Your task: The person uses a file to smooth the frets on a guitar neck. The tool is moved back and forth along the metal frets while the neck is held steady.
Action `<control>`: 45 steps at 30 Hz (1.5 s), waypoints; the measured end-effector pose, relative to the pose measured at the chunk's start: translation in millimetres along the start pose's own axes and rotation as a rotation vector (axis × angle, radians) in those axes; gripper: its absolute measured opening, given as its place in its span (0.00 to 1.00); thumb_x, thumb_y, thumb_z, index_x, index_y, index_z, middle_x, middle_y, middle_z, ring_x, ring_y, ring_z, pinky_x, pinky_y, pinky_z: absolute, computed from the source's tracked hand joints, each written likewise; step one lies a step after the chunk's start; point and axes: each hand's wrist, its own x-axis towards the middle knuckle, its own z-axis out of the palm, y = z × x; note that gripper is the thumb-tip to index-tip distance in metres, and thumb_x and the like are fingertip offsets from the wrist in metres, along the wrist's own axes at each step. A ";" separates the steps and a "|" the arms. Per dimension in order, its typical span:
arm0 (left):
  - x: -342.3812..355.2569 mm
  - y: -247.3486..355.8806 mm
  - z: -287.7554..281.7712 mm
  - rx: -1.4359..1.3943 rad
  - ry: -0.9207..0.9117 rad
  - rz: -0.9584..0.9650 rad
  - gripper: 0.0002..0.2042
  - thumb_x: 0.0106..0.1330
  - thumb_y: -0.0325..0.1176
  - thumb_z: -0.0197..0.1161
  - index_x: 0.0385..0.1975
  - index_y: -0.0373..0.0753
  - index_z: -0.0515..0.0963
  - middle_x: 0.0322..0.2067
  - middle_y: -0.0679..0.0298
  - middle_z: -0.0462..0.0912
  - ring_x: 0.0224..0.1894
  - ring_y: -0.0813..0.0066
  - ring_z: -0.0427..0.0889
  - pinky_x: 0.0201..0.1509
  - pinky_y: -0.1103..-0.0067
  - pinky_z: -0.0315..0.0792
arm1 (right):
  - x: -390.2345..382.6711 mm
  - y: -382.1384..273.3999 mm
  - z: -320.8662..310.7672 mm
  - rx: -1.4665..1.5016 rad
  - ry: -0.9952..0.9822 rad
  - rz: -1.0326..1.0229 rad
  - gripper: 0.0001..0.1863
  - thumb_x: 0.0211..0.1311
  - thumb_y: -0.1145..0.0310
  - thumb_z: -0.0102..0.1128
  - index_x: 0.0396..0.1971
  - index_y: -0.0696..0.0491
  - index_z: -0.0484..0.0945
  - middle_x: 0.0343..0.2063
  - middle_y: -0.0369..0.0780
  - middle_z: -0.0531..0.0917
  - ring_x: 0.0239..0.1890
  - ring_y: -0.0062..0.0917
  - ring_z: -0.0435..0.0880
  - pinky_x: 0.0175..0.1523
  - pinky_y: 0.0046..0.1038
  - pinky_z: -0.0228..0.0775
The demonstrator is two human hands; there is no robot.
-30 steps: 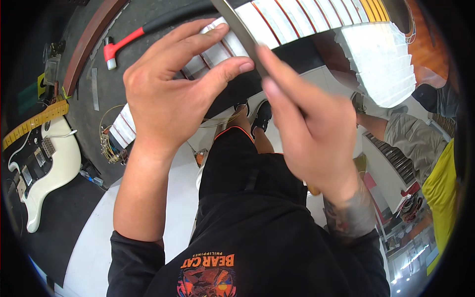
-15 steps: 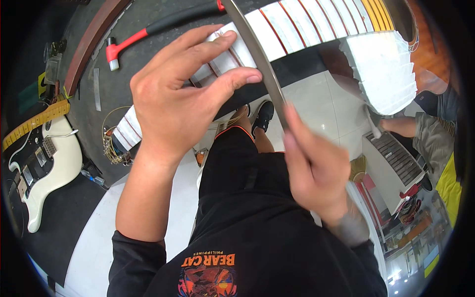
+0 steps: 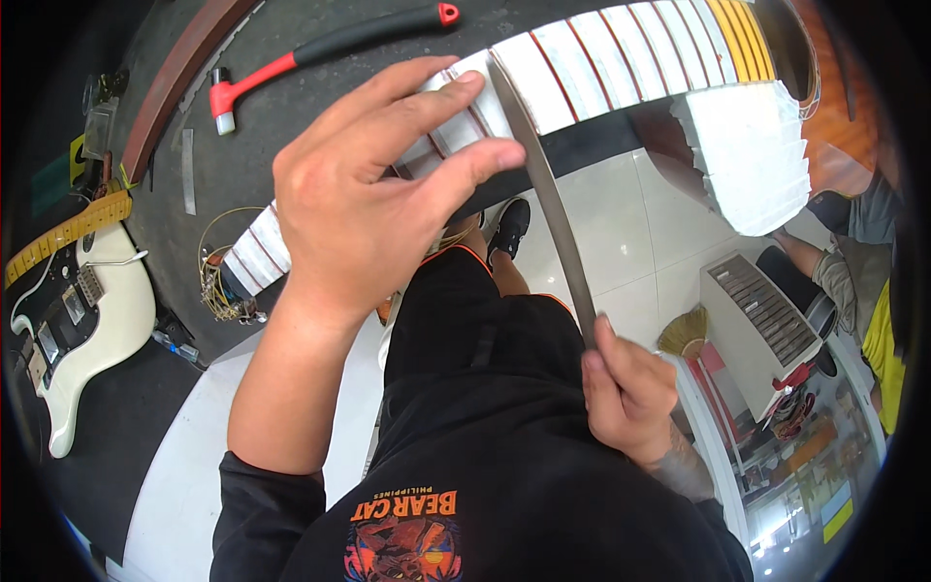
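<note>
From the head view, I am watching a person working over a guitar neck [image 3: 567,82] that is lying across the far edge of a dark work surface [image 3: 242,175], in the upper middle. White strips are covering it between thin reddish-brown lines, and yellow strips [image 3: 747,44] are showing at its right end, beside an orange-brown guitar body [image 3: 842,126]. The left hand [image 3: 354,184] is resting over the neck, thumb and fingers parting around its near and upper sides; I cannot tell whether it is really gripping. The right hand [image 3: 630,393] is grasping the lower end of a long flat metal tool [image 3: 561,215], fingers curling round it. The tool is slanting up to the left, its far end lying on the neck just beside the left fingertips.

A ragged-edged white covering [image 3: 747,160] is hanging near the guitar body. Loose strings [image 3: 228,296] are tangling at the neck's left end. Behind the left hand, a red-and-black mallet [image 3: 369,37] is lying on the dark surface. A cream electric guitar [image 3: 121,310] is lying at far left, and a broom [image 3: 687,333] is standing beside a pale slotted cabinet [image 3: 766,315] at right.
</note>
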 end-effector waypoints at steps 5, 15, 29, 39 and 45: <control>-1.0 1.6 -2.4 -0.016 -0.021 -0.043 0.24 0.45 0.35 0.87 0.44 0.35 0.90 0.47 0.55 0.90 0.46 0.66 0.90 0.52 0.76 0.81 | 40.6 -11.3 -0.9 -0.003 -0.006 -0.009 0.27 0.56 0.90 0.66 0.58 0.64 0.81 0.20 0.44 0.81 0.18 0.25 0.78 0.27 0.22 0.72; -1.1 -1.9 4.8 -0.008 0.036 0.004 0.23 0.48 0.34 0.86 0.45 0.35 0.89 0.46 0.58 0.91 0.45 0.73 0.89 0.51 0.79 0.80 | -15.2 17.6 -21.7 0.292 0.002 0.128 0.24 0.67 0.87 0.57 0.63 0.63 0.78 0.18 0.37 0.81 0.15 0.15 0.75 0.22 0.18 0.67; -2.1 -8.0 3.4 0.107 0.032 0.028 0.24 0.50 0.37 0.86 0.46 0.36 0.89 0.46 0.60 0.91 0.45 0.75 0.89 0.52 0.80 0.80 | -34.3 24.9 -11.5 0.070 0.021 0.052 0.24 0.58 0.86 0.68 0.57 0.61 0.83 0.16 0.39 0.76 0.15 0.21 0.73 0.23 0.21 0.65; -0.5 -0.9 3.9 -0.033 0.026 -0.055 0.23 0.48 0.35 0.86 0.45 0.36 0.89 0.46 0.59 0.91 0.44 0.74 0.89 0.50 0.79 0.80 | -27.9 14.6 -9.0 -0.067 0.019 0.000 0.27 0.56 0.86 0.69 0.58 0.59 0.83 0.16 0.38 0.74 0.14 0.23 0.71 0.22 0.24 0.65; 1.5 3.5 1.4 -0.026 -0.009 -0.054 0.22 0.47 0.33 0.86 0.43 0.35 0.90 0.46 0.55 0.90 0.46 0.68 0.90 0.51 0.78 0.80 | 18.4 1.2 4.6 -0.139 0.070 -0.094 0.28 0.56 0.86 0.69 0.59 0.58 0.82 0.16 0.38 0.73 0.14 0.27 0.73 0.22 0.28 0.67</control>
